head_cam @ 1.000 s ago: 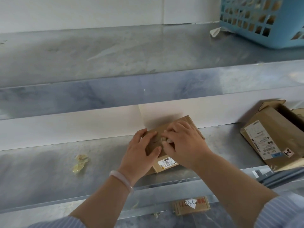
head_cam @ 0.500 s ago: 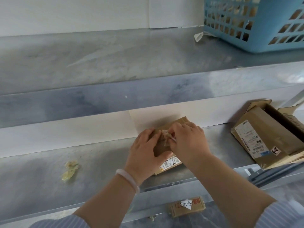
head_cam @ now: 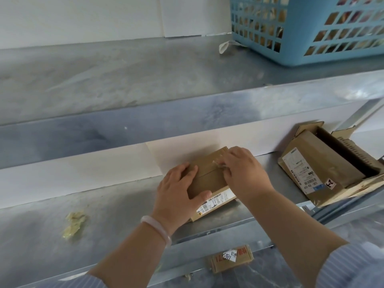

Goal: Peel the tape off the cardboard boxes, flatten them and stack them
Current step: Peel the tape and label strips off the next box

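Note:
A small brown cardboard box with a white barcode label lies on the grey metal shelf. My left hand grips its left end, thumb on top and fingers round the side. My right hand is over the box's right end and pinches a crumpled strip of clear tape lifted from the top seam. The box's right edge is hidden under that hand.
A larger opened cardboard box with a shipping label lies tilted at the right. A yellowish wad of peeled tape sits at the left. A blue plastic basket stands on the upper shelf. Another small box lies below.
My right hand has pulled the tape strip towards the right along the box top. My left hand has slid to the box's left end. The camera view has shifted right.

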The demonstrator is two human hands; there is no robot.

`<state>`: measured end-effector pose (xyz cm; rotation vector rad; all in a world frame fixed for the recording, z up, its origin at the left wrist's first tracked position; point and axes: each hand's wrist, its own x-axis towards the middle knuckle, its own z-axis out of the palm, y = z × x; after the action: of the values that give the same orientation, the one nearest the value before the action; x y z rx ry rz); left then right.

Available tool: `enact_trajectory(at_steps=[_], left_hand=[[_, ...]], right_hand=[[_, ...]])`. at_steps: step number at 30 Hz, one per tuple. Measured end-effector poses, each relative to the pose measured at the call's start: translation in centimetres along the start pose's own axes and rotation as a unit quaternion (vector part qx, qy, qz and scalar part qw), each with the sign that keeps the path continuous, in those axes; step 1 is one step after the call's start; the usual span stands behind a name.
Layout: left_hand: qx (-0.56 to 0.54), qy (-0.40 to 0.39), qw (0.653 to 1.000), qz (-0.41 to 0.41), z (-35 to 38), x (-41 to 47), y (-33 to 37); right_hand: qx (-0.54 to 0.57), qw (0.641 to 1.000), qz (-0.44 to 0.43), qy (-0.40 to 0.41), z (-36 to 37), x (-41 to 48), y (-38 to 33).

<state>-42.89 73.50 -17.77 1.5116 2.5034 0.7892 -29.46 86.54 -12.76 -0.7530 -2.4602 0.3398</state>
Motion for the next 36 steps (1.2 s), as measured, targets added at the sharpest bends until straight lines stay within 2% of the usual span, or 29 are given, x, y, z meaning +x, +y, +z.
enact_trajectory(at_steps=[2,5,8,13,16,20,24,27,29,33,36], left_hand=[[0.005,-0.003,1.0,-0.001,0.2,0.3,0.2],[0.008,-0.006,1.0,-0.001,0.4,0.6,0.7],[0.012,-0.006,1.0,0.007,1.0,0.7,1.3],[0.069,-0.022,0.997,0.025,1.8,1.3,2.2],[0.08,-0.023,0.996,0.035,2.1,1.5,2.5],[0.087,-0.016,0.995,0.039,2.2,1.4,2.5],[0.094,-0.026,0.995,0.037,2.1,1.5,2.4],[0.087,-0.031,0.995,0.031,1.9,1.6,2.4],[0.089,-0.036,0.995,0.031,1.9,1.6,2.3],[0.084,-0.037,0.995,0.027,1.9,1.8,2.2],[0.081,-0.037,0.996,0.021,2.0,1.8,2.2]], right_hand=[[0.001,1.0,-0.003,-0.01,0.4,-0.6,0.0],[0.032,0.998,0.049,-0.027,0.3,-0.4,0.6],[0.012,0.993,0.101,-0.057,0.4,0.0,1.6],[-0.026,0.981,0.181,-0.056,0.5,-0.6,3.1],[-0.057,0.98,0.173,-0.08,0.6,-0.9,3.7],[-0.086,0.985,0.111,-0.099,0.4,-0.4,4.2],[-0.055,0.987,0.114,-0.101,0.1,0.2,5.0],[-0.001,0.982,0.174,-0.067,0.2,0.4,5.6],[0.062,0.97,0.235,-0.033,0.0,0.7,6.2],[0.127,0.949,0.288,-0.008,-0.2,0.9,7.0],[0.197,0.907,0.371,0.025,0.0,0.7,7.8]])
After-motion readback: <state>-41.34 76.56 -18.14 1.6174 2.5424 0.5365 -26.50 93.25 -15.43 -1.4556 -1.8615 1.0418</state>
